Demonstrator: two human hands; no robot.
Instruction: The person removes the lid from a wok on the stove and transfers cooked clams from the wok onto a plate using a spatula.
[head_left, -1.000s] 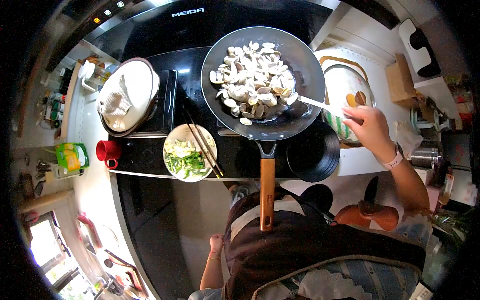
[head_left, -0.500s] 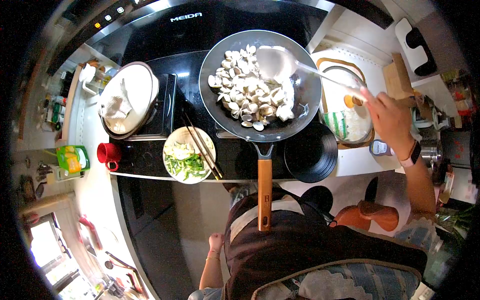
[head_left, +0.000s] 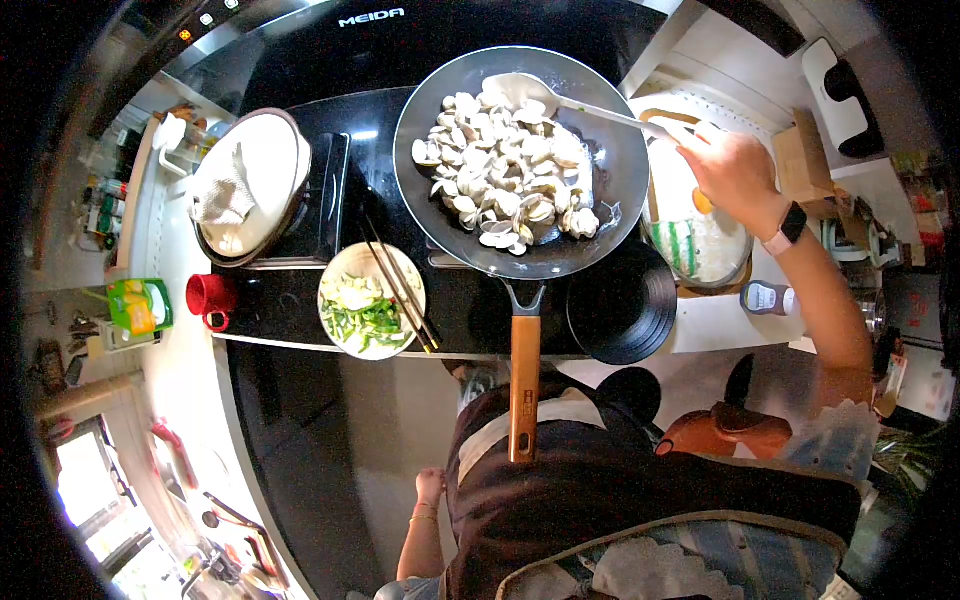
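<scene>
A dark frying pan [head_left: 615, 150] with a wooden handle [head_left: 525, 385] sits on the black stove and holds many opened clams [head_left: 500, 170]. My right hand [head_left: 735, 175] is closed round the handle of a pale spatula [head_left: 615, 114], whose blade rests among the clams at the far side of the pan. My left hand [head_left: 430, 486] hangs low beside my body, its fingers curled and nothing visible in them. Left of the pan handle stands a bowl [head_left: 327, 300] of chopped green and white vegetables [head_left: 365, 312], with dark chopsticks [head_left: 400, 290] lying across it.
A pot with a white lid [head_left: 255, 170] and a cloth on it stands at the left. Near it is a red mug [head_left: 211, 296]. A round black lid or plate [head_left: 622, 305] lies right of the pan handle, and a patterned tray [head_left: 705, 250] and a bottle [head_left: 768, 298] are beyond.
The spatula has swung from the pan's right side to its far side, and its blade now lies among the clams. My right hand has moved up with it. My left hand stays low.
</scene>
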